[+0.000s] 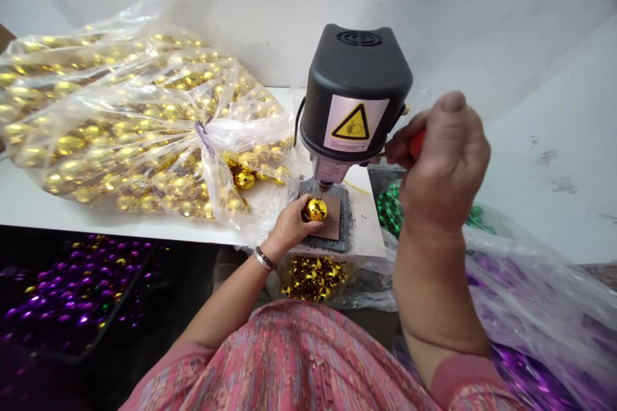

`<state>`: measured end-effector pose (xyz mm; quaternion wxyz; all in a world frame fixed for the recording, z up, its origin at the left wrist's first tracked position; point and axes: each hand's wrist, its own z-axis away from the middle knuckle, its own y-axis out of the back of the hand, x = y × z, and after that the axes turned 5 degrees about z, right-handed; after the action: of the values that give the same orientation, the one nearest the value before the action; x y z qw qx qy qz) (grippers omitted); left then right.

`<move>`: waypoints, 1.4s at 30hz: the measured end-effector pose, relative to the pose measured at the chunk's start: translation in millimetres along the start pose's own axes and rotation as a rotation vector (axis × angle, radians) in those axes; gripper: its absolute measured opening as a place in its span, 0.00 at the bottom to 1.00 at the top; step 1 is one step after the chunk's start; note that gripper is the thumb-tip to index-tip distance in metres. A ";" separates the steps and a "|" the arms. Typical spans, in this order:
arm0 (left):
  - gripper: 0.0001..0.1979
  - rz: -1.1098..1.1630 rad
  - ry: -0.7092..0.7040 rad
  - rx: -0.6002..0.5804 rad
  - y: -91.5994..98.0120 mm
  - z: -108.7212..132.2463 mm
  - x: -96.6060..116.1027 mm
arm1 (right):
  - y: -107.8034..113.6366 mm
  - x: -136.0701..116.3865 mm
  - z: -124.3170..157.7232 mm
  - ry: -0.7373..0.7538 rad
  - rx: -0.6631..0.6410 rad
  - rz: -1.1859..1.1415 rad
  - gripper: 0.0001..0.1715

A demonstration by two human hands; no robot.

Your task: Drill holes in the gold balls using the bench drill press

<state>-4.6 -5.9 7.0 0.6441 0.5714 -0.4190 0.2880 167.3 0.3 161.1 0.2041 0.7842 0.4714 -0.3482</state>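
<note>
A gold ball (317,209), pinched by the left hand (290,223), sits over a brown board (331,229) beneath the black machine (357,74), whose red knob (416,143) the right hand (443,164) grips, with a bag of gold balls (139,122) on the counter (22,196)

Head-worn view: forward and down, close above white table (29,196).

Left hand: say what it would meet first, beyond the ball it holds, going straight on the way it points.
Past the gold ball in its grip, the left hand would probably meet the black machine first, at its lower end; depth is unclear, so it might pass underneath.
</note>
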 end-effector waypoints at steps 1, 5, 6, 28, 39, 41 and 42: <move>0.25 0.001 -0.012 0.000 0.9 3.4 -0.2 | -2.1 -2.4 -8.3 -0.037 -0.019 -0.012 0.28; 0.29 -0.018 -0.082 -0.064 7.4 21.7 0.8 | -7.0 -1.0 -31.4 -0.139 -0.053 -0.083 0.31; 0.29 -0.029 -0.107 -0.101 9.4 27.2 1.4 | -7.6 0.7 -34.6 -0.144 -0.057 -0.091 0.32; 0.20 -0.802 0.468 0.189 103.8 -49.2 -39.2 | -12.6 7.9 -39.7 -0.176 -0.015 -0.134 0.30; 0.22 -0.621 0.012 0.081 85.4 -38.7 -41.3 | -15.9 6.7 -38.7 -0.171 0.004 -0.159 0.32; 0.22 -0.418 0.033 0.112 84.4 -32.1 -36.7 | -15.3 7.0 -38.6 -0.161 -0.007 -0.142 0.34; 0.23 -0.254 0.060 0.115 83.8 -26.5 -34.4 | -15.0 7.2 -38.6 -0.156 -0.016 -0.139 0.35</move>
<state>-87.0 38.9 18.6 0.6537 0.6472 -0.3067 0.2447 170.0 36.7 181.9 0.2218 0.7185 0.5098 -0.4179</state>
